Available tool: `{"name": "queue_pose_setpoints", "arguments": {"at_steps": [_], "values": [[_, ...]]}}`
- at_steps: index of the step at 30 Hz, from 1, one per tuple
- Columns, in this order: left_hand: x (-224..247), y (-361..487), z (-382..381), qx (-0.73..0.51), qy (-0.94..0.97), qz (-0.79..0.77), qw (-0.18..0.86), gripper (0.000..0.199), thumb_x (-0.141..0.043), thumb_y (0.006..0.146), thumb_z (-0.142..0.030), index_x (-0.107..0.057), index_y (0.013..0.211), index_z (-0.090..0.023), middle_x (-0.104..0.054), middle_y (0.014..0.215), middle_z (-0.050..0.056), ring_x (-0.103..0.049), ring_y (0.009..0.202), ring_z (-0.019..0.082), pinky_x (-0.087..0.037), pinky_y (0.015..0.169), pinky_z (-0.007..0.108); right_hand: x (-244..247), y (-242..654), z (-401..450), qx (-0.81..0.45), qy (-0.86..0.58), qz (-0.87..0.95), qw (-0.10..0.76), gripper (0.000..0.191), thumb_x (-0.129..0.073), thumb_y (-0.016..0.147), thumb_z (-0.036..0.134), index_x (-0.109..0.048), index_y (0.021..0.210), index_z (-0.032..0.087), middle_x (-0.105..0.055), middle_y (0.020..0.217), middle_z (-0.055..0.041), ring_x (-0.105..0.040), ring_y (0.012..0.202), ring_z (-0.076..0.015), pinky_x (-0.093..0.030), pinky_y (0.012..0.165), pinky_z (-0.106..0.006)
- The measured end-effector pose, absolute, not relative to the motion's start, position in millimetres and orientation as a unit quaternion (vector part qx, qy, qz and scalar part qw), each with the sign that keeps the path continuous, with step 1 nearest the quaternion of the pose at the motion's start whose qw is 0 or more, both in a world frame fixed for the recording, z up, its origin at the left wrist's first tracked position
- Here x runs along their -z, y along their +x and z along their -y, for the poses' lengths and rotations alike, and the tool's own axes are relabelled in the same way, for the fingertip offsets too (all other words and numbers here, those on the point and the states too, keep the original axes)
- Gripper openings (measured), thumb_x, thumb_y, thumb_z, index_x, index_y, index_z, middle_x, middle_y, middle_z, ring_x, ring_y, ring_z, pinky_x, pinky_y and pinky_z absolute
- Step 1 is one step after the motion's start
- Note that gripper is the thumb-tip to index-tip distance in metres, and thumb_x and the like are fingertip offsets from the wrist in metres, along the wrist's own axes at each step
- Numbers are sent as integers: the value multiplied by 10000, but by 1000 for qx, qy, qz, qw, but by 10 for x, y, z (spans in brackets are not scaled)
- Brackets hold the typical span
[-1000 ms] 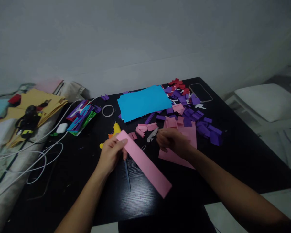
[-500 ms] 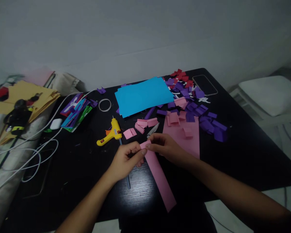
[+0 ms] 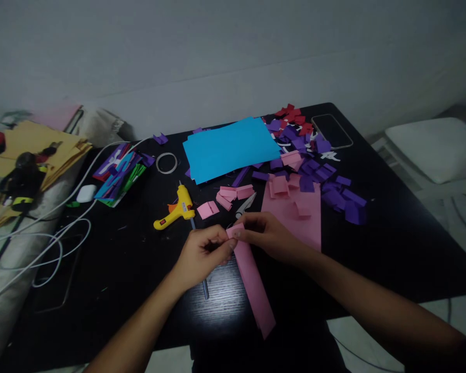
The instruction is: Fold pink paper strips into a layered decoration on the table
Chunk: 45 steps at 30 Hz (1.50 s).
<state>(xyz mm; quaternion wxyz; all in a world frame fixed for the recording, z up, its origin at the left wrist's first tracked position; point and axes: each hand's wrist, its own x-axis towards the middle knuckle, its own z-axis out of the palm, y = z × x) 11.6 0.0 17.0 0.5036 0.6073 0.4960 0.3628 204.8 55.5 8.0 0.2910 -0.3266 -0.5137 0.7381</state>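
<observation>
A long pink paper strip [image 3: 253,282] hangs down toward the table's near edge, its upper end folded over. My left hand [image 3: 205,254] pinches that end from the left, thumb on top. From the right, my right hand [image 3: 266,233] grips the same fold between thumb and fingers. Just beyond the hands lie scissors [image 3: 245,205], their handles partly hidden. Several small folded pink paper pieces [image 3: 228,195] rest behind them. Left of these is a yellow glue gun [image 3: 177,208] with a glue stick [image 3: 205,288] near my left hand.
Blue paper sheets [image 3: 231,150] lie at the back of the black table. A pink sheet [image 3: 295,228], purple folded pieces [image 3: 344,199] and red scraps [image 3: 295,115] spread to the right. White cables [image 3: 62,243], a tape ring [image 3: 166,163] and a phone [image 3: 331,130] are also there.
The strip's lower end has swung slightly left and turned a little. Both hands keep their pinch on the folded end. The whole view has shifted slightly.
</observation>
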Motion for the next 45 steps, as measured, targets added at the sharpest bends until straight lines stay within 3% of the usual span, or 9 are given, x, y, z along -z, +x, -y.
{"name": "queue_pose_setpoints", "arguments": {"at_steps": [20,28,31,36,45], "values": [[-217,103,-8,-350,608,-491,517,342,-629,986,-379,-629,714,-172,-690,590,3,-648,526,116,-516,542,212,-136,2052,-549,-722,-336,532,288,237,-806,827,399,-731,831,174,-689,797,-8,-624,784,-167,-484,761,-307],[-228,39,-25,-354,617,-471,521,271,-641,991,-329,-681,785,-158,-724,636,14,-687,564,122,-555,569,212,-164,2042,-535,-724,-339,522,296,264,-815,811,416,-733,826,166,-694,793,-14,-625,784,-171,-471,754,-304],[-230,-46,-48,-413,616,-474,474,129,-721,944,-289,-734,933,-161,-759,709,17,-723,622,132,-590,613,217,-149,2051,-544,-709,-348,540,291,251,-798,821,404,-751,833,158,-676,768,-9,-592,740,-157,-440,704,-287],[-230,-111,-69,-427,690,-483,328,146,-829,857,-238,-810,998,-209,-819,886,45,-766,787,173,-621,734,257,-165,2051,-549,-715,-346,542,274,246,-805,811,408,-774,829,165,-674,764,-8,-575,729,-151,-428,693,-282],[-239,-86,-67,-437,722,-444,302,132,-803,876,-176,-821,995,-229,-823,888,33,-768,764,168,-613,697,252,-177,2050,-542,-723,-345,536,265,279,-828,787,447,-781,821,174,-696,763,-13,-605,752,-165,-452,719,-298]]}}
